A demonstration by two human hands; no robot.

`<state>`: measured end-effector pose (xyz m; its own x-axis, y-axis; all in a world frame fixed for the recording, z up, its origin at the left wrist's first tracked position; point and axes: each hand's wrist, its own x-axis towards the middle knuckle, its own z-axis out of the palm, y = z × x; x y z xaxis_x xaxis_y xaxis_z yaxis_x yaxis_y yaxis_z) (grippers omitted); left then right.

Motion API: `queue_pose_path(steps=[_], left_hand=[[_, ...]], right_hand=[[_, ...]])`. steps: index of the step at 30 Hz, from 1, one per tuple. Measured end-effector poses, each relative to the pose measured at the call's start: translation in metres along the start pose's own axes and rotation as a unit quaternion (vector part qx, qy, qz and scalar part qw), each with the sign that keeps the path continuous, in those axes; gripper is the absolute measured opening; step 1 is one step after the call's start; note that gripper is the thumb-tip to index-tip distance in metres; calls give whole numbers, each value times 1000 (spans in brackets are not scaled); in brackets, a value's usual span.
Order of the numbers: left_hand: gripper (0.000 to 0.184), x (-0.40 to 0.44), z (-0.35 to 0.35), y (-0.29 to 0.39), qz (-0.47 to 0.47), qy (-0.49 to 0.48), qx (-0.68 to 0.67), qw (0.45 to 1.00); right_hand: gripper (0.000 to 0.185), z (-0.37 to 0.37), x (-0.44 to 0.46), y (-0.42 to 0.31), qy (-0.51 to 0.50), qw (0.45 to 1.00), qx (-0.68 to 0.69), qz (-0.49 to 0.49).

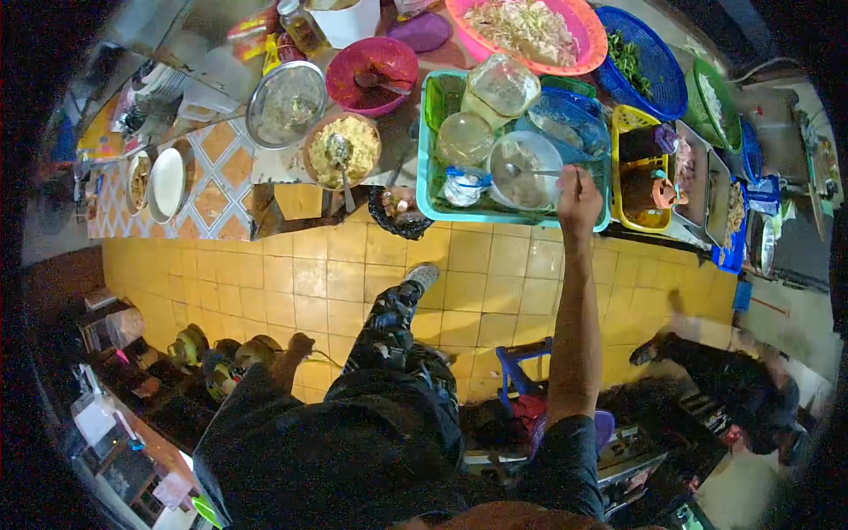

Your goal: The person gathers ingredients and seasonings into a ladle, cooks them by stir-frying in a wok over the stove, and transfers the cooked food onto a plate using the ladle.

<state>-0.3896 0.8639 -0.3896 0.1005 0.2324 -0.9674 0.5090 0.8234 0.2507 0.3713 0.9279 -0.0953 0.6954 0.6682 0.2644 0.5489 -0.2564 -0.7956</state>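
Observation:
My right hand [579, 196] is closed on the handle of a metal spoon [537, 171]. The spoon's bowl end dips into a round, whitish plastic tub [521, 196] with pale contents. The tub stands in a turquoise tray [427, 190], together with a clear jar [502, 87], a round clear container [465, 140], a blue scoop-like container [574, 132] and a small white-and-blue packet [465, 187]. Low on the left, my left hand [300, 344] looks closed beside several dark pans [256, 350]. A thin, wire-like thing sticks out from it; I cannot make out what it is.
A bowl of yellow food with a spoon [343, 152], a magenta bowl [371, 75], a pink basin of shredded vegetables [526, 31], a blue basket of greens [640, 66] and a yellow basket [638, 208] line the counter. Another person [724, 371] is behind at right. A purple-and-blue stool [521, 362] stands near.

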Motion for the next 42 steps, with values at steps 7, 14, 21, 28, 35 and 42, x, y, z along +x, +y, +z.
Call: queue_pose_path(steps=[7, 14, 21, 28, 35, 42], left_hand=[[9, -18, 123, 129, 55, -119, -117, 984], [18, -37, 168, 188, 145, -71, 31, 986], [26, -46, 174, 196, 129, 6, 129, 983], [24, -49, 171, 192, 127, -22, 121, 984], [20, -35, 167, 194, 140, -51, 128, 981], [24, 7, 189, 216, 52, -167, 208, 962]], right_hand=[[25, -7, -19, -12, 16, 995, 60, 77], [21, -14, -31, 10, 82, 994, 75, 12], [25, -27, -48, 10, 94, 988, 107, 65], [24, -30, -52, 9, 116, 966, 205, 106], [30, -61, -70, -7, 119, 972, 182, 85], [26, -157, -173, -27, 312, 888, 304, 149]])
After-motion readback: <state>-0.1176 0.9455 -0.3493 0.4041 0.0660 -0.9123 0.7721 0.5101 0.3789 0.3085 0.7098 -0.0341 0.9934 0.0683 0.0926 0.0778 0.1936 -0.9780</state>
